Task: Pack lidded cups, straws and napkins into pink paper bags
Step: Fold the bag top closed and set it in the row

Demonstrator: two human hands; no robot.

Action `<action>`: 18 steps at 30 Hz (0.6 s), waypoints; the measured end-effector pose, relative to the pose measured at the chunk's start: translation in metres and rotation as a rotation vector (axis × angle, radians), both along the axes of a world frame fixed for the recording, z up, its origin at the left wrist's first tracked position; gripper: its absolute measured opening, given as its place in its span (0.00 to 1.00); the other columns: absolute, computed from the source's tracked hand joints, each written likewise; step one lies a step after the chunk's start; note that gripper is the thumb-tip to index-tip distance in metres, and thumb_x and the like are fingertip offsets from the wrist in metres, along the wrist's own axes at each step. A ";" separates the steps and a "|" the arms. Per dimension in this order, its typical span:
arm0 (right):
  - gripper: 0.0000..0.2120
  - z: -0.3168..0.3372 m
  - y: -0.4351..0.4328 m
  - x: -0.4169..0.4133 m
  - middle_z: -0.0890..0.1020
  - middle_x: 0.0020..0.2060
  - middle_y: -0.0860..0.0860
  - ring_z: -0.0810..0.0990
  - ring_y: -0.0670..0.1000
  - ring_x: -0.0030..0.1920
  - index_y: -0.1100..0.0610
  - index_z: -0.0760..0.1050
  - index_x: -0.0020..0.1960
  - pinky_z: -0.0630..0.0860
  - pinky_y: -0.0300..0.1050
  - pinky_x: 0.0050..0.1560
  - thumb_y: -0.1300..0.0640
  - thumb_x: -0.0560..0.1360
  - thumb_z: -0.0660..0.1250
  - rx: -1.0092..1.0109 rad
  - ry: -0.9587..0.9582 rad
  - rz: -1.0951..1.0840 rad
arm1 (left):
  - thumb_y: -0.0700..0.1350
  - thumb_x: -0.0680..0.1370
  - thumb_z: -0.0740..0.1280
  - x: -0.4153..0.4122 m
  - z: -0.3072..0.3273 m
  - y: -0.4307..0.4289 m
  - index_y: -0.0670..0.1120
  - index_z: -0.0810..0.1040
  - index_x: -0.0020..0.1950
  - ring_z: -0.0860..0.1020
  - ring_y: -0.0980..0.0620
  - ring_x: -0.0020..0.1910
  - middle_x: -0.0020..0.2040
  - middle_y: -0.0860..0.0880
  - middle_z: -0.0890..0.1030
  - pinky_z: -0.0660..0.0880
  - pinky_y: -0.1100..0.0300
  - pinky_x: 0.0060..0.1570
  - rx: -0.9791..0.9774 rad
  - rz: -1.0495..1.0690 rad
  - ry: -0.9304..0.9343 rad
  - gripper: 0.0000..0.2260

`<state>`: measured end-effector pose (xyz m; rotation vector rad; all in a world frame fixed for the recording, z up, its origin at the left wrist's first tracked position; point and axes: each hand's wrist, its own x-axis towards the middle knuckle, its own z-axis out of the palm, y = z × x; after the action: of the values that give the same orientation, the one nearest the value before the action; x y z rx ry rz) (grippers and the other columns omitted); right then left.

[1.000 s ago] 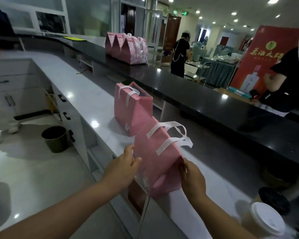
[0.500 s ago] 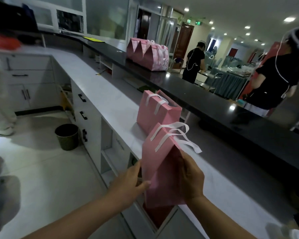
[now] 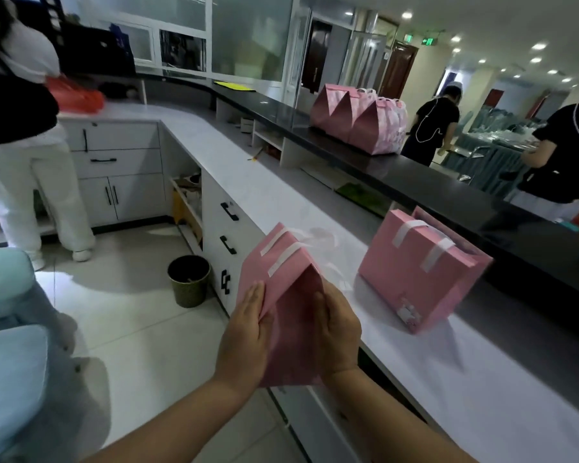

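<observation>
I hold a pink paper bag (image 3: 283,269) with white handles in the air over the front edge of the white counter (image 3: 448,372). My left hand (image 3: 248,332) presses flat on its left side and my right hand (image 3: 336,332) on its right side, with its folded side panel between them. A second pink paper bag (image 3: 418,275) stands upright on the counter to the right, apart from my hands. Several filled pink bags (image 3: 358,120) sit on the raised black ledge farther back. No cups, straws or napkins are in view.
A black ledge (image 3: 448,182) runs behind the counter. White drawers (image 3: 228,242) and a dark bin (image 3: 188,280) lie to the left on the tiled floor. A person in white trousers (image 3: 37,182) stands at far left; two people in black stand beyond the ledge.
My view has swung left, so the lidded cup at the right is out of sight. Both hands have shifted to the bag's two sides and it now bulges open between them.
</observation>
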<state>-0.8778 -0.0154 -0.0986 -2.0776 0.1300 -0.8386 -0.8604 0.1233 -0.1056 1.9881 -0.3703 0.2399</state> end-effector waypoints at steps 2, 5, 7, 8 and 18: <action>0.20 0.002 0.011 0.025 0.78 0.59 0.42 0.75 0.44 0.59 0.46 0.73 0.64 0.71 0.38 0.60 0.41 0.78 0.52 -0.020 -0.019 -0.011 | 0.45 0.81 0.57 0.024 0.004 0.010 0.47 0.60 0.74 0.59 0.56 0.72 0.73 0.54 0.61 0.58 0.57 0.71 -0.022 0.002 -0.038 0.22; 0.19 0.007 0.018 0.059 0.78 0.60 0.44 0.75 0.45 0.60 0.44 0.72 0.65 0.71 0.41 0.61 0.42 0.79 0.53 0.009 -0.031 0.000 | 0.45 0.81 0.57 0.064 0.008 0.015 0.46 0.60 0.74 0.58 0.57 0.72 0.72 0.56 0.60 0.56 0.61 0.70 -0.020 -0.006 -0.095 0.21; 0.21 0.012 0.016 0.082 0.78 0.60 0.44 0.75 0.46 0.60 0.46 0.72 0.65 0.72 0.41 0.61 0.41 0.78 0.52 0.007 -0.044 -0.021 | 0.45 0.81 0.57 0.090 0.011 0.013 0.45 0.60 0.74 0.58 0.57 0.72 0.71 0.57 0.59 0.55 0.63 0.69 -0.014 -0.006 -0.124 0.21; 0.21 0.015 0.014 0.093 0.78 0.60 0.44 0.75 0.45 0.60 0.47 0.73 0.66 0.72 0.40 0.61 0.42 0.79 0.52 0.011 -0.054 -0.031 | 0.45 0.81 0.57 0.103 0.013 0.010 0.45 0.60 0.74 0.58 0.57 0.72 0.71 0.57 0.59 0.55 0.63 0.69 -0.011 -0.008 -0.135 0.21; 0.17 0.041 -0.040 0.242 0.80 0.55 0.43 0.78 0.48 0.55 0.44 0.73 0.63 0.75 0.42 0.53 0.44 0.75 0.60 0.100 -0.132 -0.057 | 0.43 0.81 0.57 0.254 0.058 -0.043 0.49 0.59 0.74 0.59 0.53 0.72 0.72 0.56 0.59 0.58 0.56 0.70 0.108 -0.019 -0.367 0.21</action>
<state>-0.6360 -0.0552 -0.0578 -1.9268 0.1564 -0.9814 -0.6064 0.0801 -0.0474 2.0439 -0.6470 0.5875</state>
